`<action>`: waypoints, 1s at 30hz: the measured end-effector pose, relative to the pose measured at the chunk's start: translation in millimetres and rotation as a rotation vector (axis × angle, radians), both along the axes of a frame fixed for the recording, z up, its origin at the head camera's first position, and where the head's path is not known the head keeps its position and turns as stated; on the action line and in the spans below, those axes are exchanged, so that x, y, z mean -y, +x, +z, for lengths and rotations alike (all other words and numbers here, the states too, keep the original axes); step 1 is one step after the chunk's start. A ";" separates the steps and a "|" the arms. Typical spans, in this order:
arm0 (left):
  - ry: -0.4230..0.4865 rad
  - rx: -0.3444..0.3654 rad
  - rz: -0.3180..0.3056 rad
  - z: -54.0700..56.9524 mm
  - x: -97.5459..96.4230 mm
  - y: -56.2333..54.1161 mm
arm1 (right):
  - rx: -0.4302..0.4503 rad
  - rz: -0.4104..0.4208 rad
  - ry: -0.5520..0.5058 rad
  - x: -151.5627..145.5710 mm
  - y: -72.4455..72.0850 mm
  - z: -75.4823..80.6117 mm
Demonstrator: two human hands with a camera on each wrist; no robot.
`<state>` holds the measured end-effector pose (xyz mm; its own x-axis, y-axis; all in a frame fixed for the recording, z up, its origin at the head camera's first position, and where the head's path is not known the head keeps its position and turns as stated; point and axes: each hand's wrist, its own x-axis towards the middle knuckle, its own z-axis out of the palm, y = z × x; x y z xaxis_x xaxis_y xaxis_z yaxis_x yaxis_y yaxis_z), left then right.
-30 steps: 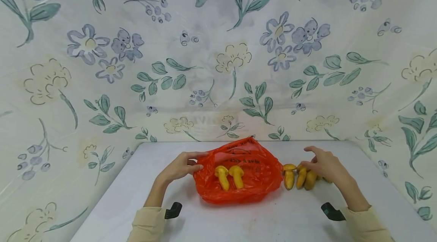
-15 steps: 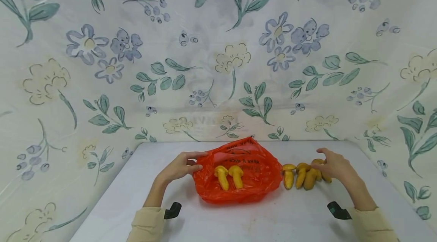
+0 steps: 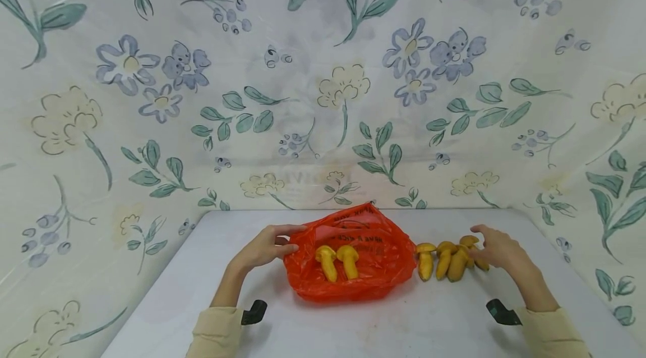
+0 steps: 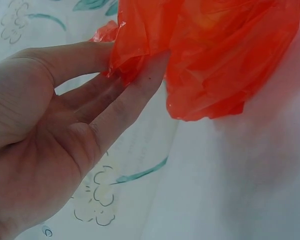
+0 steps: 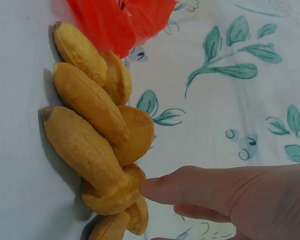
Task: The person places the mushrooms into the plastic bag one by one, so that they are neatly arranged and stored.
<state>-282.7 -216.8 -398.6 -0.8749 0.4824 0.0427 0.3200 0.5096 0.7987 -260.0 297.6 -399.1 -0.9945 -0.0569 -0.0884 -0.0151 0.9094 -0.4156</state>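
Note:
A red plastic bag [image 3: 375, 268] lies on the table with its mouth spread. Two yellow mushrooms [image 3: 347, 261] rest in it side by side. My left hand [image 3: 267, 247] pinches the bag's left edge; in the left wrist view the thin red plastic [image 4: 145, 35] passes between thumb and fingers. Right of the bag, several brownish-yellow mushrooms [image 3: 444, 262] lie in a row, some overlapping. My right hand [image 3: 501, 248] is at the row's right end, fingers and thumb apart. In the right wrist view a fingertip is right at the cap of one mushroom [image 5: 80, 145].
The white table [image 3: 383, 330] carries the bag and mushrooms. A floral cloth [image 3: 303, 122] hangs behind and along the sides. Black wrist devices [image 3: 254, 312] sit at both cream sleeves [image 3: 217, 330].
My right hand has moved right along the mushroom row, uncovering mushrooms that it hid before. The left hand stays at the bag's edge, and the two mushrooms in the bag lie as before.

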 end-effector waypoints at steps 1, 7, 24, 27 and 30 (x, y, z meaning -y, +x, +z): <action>0.000 -0.001 0.000 0.1 0.1 -0.1 | 0.006 0.001 0.000 -0.1 0.0 -0.1; 0.004 -0.005 -0.005 0.1 0.6 -0.9 | 0.038 0.015 -0.025 -1.2 0.0 -2.3; 0.016 0.001 -0.005 -2.4 0.4 0.5 | 0.074 0.016 -0.054 -0.9 1.7 -10.6; 0.017 0.003 -0.003 -2.7 0.2 0.5 | 0.073 0.015 -0.043 -1.8 1.5 -11.0; 0.020 0.002 -0.001 -2.1 -0.3 1.3 | 0.075 0.012 -0.046 -2.3 1.0 -11.7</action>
<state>-281.4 -216.5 -400.7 -0.8745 0.4824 0.0505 0.3189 0.4932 0.8094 -259.0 299.9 -410.8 -0.9844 -0.0747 -0.1592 0.0065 0.8891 -0.4576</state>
